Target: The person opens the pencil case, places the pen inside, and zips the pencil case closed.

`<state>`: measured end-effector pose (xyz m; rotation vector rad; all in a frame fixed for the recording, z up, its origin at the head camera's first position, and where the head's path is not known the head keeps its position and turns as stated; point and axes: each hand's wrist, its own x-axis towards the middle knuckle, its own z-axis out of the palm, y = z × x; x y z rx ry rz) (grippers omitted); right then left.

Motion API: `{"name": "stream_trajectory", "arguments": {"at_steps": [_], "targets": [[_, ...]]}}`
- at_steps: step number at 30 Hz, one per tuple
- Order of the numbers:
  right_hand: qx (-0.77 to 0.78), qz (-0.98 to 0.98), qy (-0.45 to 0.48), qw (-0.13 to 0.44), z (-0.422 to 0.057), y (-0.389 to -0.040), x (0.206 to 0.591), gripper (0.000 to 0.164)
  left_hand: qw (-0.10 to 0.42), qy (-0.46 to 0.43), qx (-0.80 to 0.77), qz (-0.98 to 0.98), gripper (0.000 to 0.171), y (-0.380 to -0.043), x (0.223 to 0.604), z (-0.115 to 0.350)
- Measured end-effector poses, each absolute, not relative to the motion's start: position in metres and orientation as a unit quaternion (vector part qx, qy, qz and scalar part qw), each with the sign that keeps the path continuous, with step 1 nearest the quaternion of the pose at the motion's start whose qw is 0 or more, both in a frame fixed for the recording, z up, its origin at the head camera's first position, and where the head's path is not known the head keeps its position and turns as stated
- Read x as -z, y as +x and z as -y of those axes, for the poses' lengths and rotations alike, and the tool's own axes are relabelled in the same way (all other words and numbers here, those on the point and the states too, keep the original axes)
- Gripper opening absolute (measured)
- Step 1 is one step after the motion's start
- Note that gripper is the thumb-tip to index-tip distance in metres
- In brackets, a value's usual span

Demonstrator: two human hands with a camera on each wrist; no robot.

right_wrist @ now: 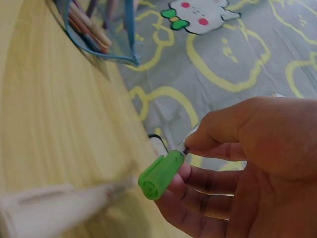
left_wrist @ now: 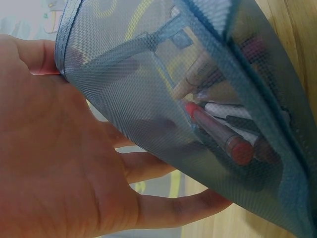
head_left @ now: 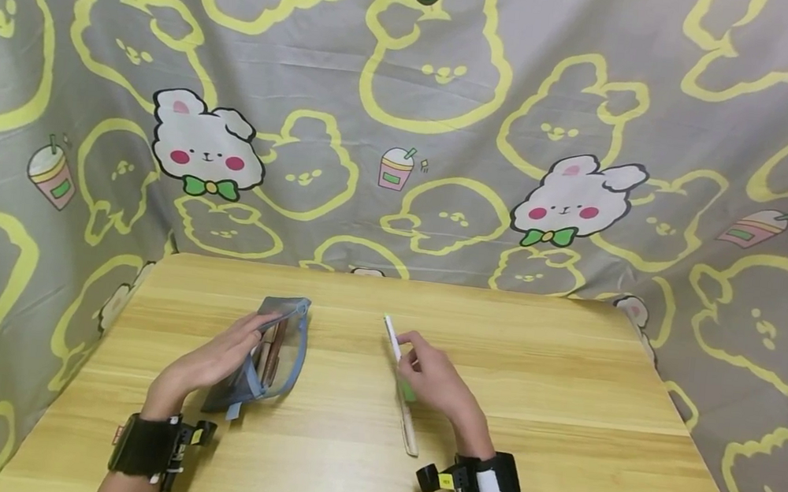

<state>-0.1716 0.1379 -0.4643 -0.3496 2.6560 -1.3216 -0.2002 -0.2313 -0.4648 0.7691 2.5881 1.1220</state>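
Note:
My left hand (head_left: 219, 356) holds a blue-grey mesh pencil pouch (head_left: 285, 378) by its left side, with its mouth gaping toward the right. Several pens (head_left: 273, 353) lie inside; in the left wrist view a red-ended pen (left_wrist: 223, 136) shows through the mesh (left_wrist: 124, 99). Over the middle of the table, to the right of the pouch, my right hand (head_left: 434, 377) pinches a slim white pen (head_left: 392, 338) between thumb and fingers. Its green end (right_wrist: 162, 176) faces the right wrist camera. A pale, long object (head_left: 408, 431) shows below that hand, blurred in the right wrist view.
The wood-grain table (head_left: 540, 355) extends around both hands. A grey curtain (head_left: 341, 59) with yellow outlines and rabbit prints hangs behind the table and along both sides. A dark strap with a small camera sits on each wrist.

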Motion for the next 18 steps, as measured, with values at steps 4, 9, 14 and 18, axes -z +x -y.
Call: {"name": "stream_trajectory", "arguments": {"at_steps": [4,9,14,18], "targets": [[0.437,-0.888,-0.121,0.072,-0.128,-0.172,0.469,0.037,0.111,0.261,-0.382,-0.880,0.052,-0.200,0.465,0.232],[0.442,-0.886,-0.120,0.070,-0.117,-0.173,0.472,0.038,0.113,0.259,-0.381,-0.880,0.052,-0.201,0.464,0.231],[0.447,-0.884,-0.117,0.069,-0.106,-0.173,0.473,0.039,0.113,0.259,-0.380,-0.881,0.052,-0.200,0.464,0.231],[0.443,-0.887,-0.113,0.064,-0.093,-0.174,0.471,0.036,0.113,0.259,-0.379,-0.881,0.052,-0.200,0.464,0.231]]}}
